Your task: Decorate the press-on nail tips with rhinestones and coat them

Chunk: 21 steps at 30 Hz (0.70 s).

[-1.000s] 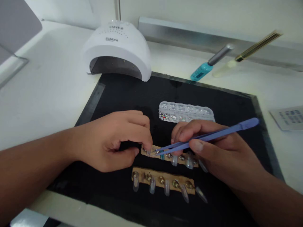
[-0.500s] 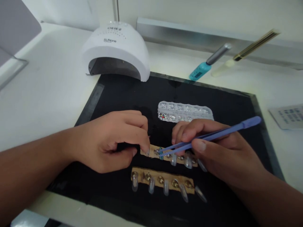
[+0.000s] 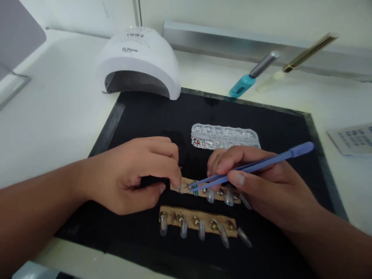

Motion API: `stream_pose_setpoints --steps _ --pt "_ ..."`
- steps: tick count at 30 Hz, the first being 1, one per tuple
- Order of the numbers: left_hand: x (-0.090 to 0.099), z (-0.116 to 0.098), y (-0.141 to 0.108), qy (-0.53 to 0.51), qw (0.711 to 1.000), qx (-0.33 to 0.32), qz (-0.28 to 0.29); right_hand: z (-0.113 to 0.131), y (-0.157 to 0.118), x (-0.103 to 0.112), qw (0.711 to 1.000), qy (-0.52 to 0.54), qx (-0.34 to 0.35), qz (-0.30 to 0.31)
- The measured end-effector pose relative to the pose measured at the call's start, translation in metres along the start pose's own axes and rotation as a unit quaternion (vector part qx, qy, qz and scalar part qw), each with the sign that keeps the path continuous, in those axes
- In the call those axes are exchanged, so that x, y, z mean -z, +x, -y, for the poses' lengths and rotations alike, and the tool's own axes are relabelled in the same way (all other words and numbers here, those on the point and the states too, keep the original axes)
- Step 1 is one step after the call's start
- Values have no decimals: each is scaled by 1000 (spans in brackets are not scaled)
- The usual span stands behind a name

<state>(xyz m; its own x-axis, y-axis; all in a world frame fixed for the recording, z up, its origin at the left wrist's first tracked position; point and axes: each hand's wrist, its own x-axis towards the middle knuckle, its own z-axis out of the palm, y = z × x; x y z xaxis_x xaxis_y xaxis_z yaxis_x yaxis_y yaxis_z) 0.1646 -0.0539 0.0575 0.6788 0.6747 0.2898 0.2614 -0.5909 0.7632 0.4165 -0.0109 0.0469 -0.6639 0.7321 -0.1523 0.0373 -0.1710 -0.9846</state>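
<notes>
My left hand (image 3: 136,174) pinches the left end of the upper cardboard strip (image 3: 203,191), which carries several clear false nails. My right hand (image 3: 267,186) grips blue tweezers (image 3: 255,166); their tips rest on the strip's left part, beside a teal-painted nail (image 3: 195,189). A second cardboard strip (image 3: 200,222) with several clear nails lies just below, untouched. Both strips sit on a black mat (image 3: 145,116). Whether the tweezers hold anything is too small to tell.
A clear compartment box of rhinestones (image 3: 223,136) lies behind my hands. A white nail lamp (image 3: 136,58) stands at the mat's back left corner. A teal polish bottle (image 3: 251,77), a gold-capped bottle (image 3: 302,58) and a printed card (image 3: 351,138) lie on the white table.
The tweezer tips slid slightly left along the upper strip toward my left fingertips. The view shifted a little; both hands kept their grips.
</notes>
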Motion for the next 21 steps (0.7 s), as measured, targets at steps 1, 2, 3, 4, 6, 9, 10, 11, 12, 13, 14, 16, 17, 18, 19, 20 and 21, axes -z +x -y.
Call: stream_pose_setpoints --steps 1,2,3,4,6,9,10,11,12,13,14,16,17,18,19,20,21 --pt "0 0 0 0 1000 -1 0 0 0 0 1000 2 1 1" --pt "0 0 0 0 1000 -1 0 -1 0 0 1000 3 3 3" --pt "0 0 0 -1 1000 -1 1 -1 0 0 1000 3 3 4" --pt "0 0 0 -1 1000 0 1 -1 0 0 1000 5 3 5" --pt "0 0 0 -3 1000 0 1 -1 0 0 1000 9 2 5" --pt "0 0 0 -5 1000 2 1 0 1 0 1000 15 1 5" --pt "0 0 0 -4 1000 2 1 0 1 0 1000 17 2 5" --pt "0 0 0 -3 1000 2 2 0 1 0 1000 17 2 5" --pt "0 0 0 -2 1000 3 3 0 1 0 1000 19 2 5" --pt "0 0 0 -1 1000 3 4 0 1 0 1000 20 1 4" --pt "0 0 0 0 1000 3 5 0 1 0 1000 22 1 4" --pt "0 0 0 0 1000 4 5 0 1 0 1000 24 -2 4" --pt "0 0 0 -1 1000 6 5 0 1 0 1000 24 -4 3" --pt "0 0 0 -2 1000 7 5 0 1 0 1000 26 -6 2" --pt "0 0 0 -4 1000 7 5 1 0 0 1000 29 -9 1" --pt "0 0 -1 -6 1000 7 6 1 0 -1 999 34 -14 -1" --pt "-1 0 -1 -7 1000 7 6 2 0 -1 999 40 -21 -2"
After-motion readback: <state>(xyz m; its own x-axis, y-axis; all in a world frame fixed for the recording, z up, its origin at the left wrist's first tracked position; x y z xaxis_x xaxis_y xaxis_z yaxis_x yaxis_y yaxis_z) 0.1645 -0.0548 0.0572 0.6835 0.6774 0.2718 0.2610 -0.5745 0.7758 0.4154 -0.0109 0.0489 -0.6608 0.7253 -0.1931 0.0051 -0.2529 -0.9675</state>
